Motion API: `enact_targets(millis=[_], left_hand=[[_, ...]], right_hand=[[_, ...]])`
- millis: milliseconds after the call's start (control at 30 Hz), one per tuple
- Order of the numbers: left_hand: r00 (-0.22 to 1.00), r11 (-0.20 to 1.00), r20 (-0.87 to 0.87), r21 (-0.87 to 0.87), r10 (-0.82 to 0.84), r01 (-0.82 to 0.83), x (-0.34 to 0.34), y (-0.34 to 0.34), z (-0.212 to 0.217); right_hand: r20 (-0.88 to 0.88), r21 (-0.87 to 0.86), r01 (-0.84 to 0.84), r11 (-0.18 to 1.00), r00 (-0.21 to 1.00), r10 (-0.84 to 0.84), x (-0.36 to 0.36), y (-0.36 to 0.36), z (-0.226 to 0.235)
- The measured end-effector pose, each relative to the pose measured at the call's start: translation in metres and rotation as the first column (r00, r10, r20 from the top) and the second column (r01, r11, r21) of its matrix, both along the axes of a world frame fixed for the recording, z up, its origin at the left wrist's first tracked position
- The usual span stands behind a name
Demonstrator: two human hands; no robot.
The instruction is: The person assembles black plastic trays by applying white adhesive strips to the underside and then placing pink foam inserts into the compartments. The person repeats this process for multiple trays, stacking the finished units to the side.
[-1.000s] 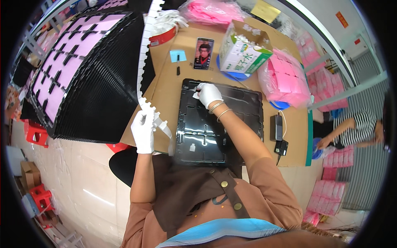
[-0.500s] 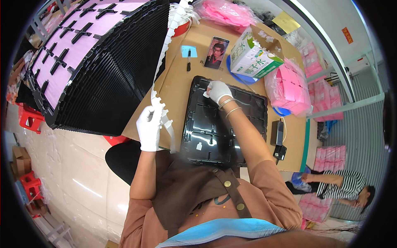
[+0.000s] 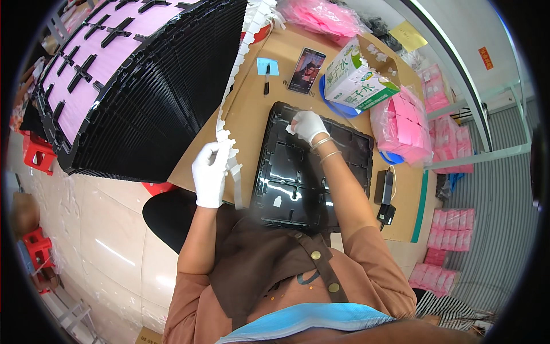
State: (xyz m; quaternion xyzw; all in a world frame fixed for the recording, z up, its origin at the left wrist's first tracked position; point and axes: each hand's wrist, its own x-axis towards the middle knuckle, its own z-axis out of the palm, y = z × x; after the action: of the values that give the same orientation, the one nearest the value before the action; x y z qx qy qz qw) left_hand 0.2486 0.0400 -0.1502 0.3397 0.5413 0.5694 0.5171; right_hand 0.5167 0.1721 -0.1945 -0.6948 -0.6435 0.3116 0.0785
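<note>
My left hand [image 3: 209, 176], in a white glove, pinches a long strip of white notched labels [image 3: 228, 94]. The strip runs up past the table's left edge, and its loose end hangs beside the hand. A black moulded plastic tray [image 3: 282, 155] lies before me on the cardboard-covered table. Over its far left part, my right hand [image 3: 310, 126], also gloved, has its fingers pinched on a small white label [image 3: 290, 129] at the tray's surface. Another white label [image 3: 277, 201] sits in the tray's near left compartment.
A tall stack of black trays [image 3: 154, 97] with pink sheets on top stands at left. Behind the tray lie a phone [image 3: 307, 70], a pen [image 3: 267, 79] on blue paper and an open carton [image 3: 361, 80]. Pink bagged bundles [image 3: 401, 123] and a black power adapter [image 3: 385, 186] are at right.
The view has shifted slightly. My right hand stays over the tray's far left part, still pinching the label. At lower right, the other person has moved lower in the picture.
</note>
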Motion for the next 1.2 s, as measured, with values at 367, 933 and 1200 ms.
enact_targets(millis=[367, 933, 1200], left_hand=[[1.0, 1.0, 0.014, -0.021, 0.001, -0.001, -0.002, -0.001, -0.002], [1.0, 1.0, -0.006, -0.015, 0.012, -0.012, 0.0, 0.001, -0.007], [1.0, 0.999, 0.002, -0.041, 0.01, -0.01, 0.0, 0.002, -0.01]], right_hand=[[-0.039, 0.016, 0.026, 1.0, 0.999, -0.025, 0.002, 0.0, -0.007], [-0.186, -0.046, 0.147, 0.988, 0.97, -0.153, -0.001, -0.01, 0.002], [-0.139, 0.02, 0.14, 0.99, 0.981, -0.136, -0.01, -0.006, -0.001]])
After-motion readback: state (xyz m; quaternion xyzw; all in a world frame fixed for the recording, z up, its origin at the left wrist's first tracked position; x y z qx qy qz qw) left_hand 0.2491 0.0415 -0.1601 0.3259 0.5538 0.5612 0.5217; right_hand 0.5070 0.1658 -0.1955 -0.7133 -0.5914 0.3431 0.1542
